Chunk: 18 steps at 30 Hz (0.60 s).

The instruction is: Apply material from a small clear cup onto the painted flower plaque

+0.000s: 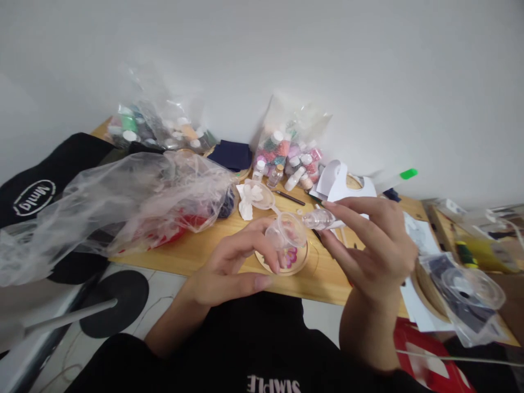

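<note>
Round, clear plastic cup [285, 231] in grip of left hand [233, 264], slim transparent bottle [319, 219] in pinch of right hand [375, 240].

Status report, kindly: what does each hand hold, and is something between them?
Left hand: holding clear cup. Right hand: small clear bottle, nearly sideways, neck toward cup. Nothing seen between bottle and cup; flowered disc partly hidden behind.

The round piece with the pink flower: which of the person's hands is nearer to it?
Left. The left hand holds a clear cup above the round piece, overlapping its left side; the right hand, holding a small clear bottle, is farther off, to the right.
</note>
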Tool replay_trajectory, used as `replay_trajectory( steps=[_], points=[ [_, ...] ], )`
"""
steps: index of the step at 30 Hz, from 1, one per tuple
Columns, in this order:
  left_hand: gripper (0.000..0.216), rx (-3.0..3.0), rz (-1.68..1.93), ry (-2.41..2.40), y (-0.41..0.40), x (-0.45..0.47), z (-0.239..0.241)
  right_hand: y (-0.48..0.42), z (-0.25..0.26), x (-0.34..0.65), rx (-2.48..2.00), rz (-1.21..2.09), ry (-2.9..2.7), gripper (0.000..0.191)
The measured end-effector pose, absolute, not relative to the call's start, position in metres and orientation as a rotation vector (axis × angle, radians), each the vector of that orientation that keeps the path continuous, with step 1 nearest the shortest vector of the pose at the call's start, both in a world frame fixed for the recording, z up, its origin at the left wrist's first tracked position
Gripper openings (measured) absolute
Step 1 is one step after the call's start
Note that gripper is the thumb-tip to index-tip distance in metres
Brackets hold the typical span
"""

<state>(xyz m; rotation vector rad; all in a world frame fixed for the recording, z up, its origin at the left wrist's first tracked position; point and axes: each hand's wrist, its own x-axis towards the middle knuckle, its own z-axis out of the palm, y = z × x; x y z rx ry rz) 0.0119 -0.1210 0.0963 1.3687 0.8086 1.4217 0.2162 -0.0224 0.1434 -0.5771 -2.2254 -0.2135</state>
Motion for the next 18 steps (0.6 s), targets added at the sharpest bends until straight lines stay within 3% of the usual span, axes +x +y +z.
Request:
replay_trajectory(
  steps=[18],
  points=[
    [0.017,1.343,1.394,0.79,-0.1206,0.0101,0.0962,-0.0214,0.1449,0.2134,-0.579,-0.223,-2.237,0.042]
  ],
)
